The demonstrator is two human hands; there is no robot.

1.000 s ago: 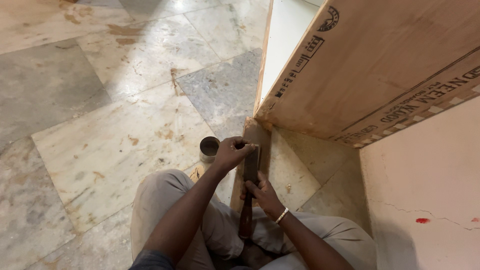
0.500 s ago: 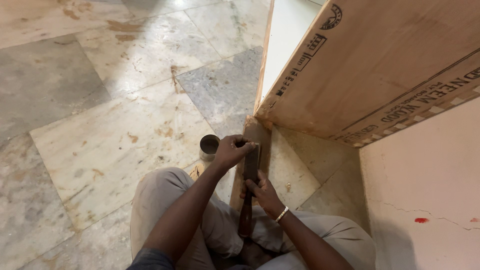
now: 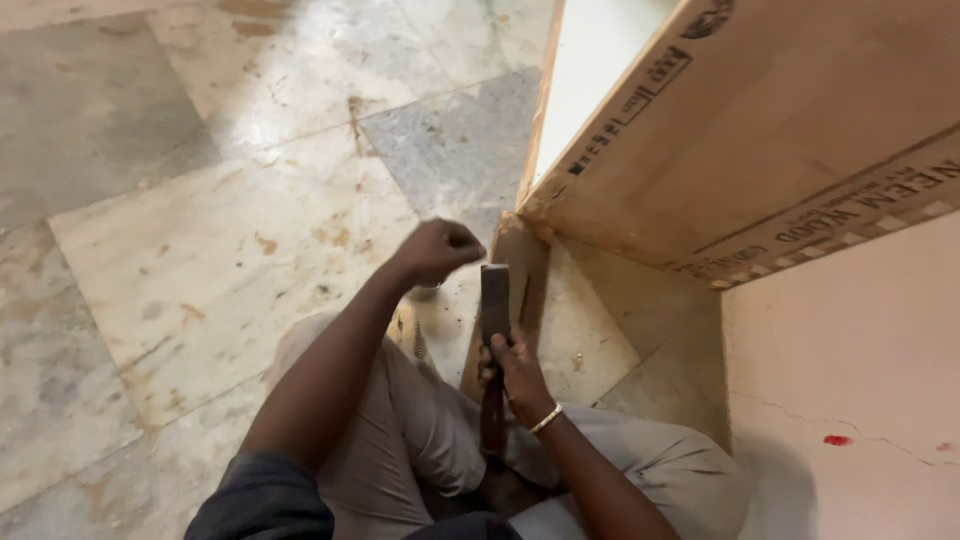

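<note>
Head view: your right hand (image 3: 515, 370) is wrapped around a dark hammer (image 3: 493, 340), fingers closed about the middle of the handle, the head up near the narrow wooden strip (image 3: 520, 270) that stands at the corner of the big plywood board (image 3: 760, 130). You'd judge the hammer stiff and head-heavy, so a grip lower on the handle would give more swing, while the present choked-up hold gives closer control. Your left hand (image 3: 438, 250) is raised above the marble floor (image 3: 220, 240), curled into a loose fist; whether it pinches something small, you cannot tell from here. The strip looks light and rigid, apt to shift if not braced. The board seems stiff and bulky, best steadied by its edge. A thin bangle (image 3: 546, 418) circles your right wrist.
</note>
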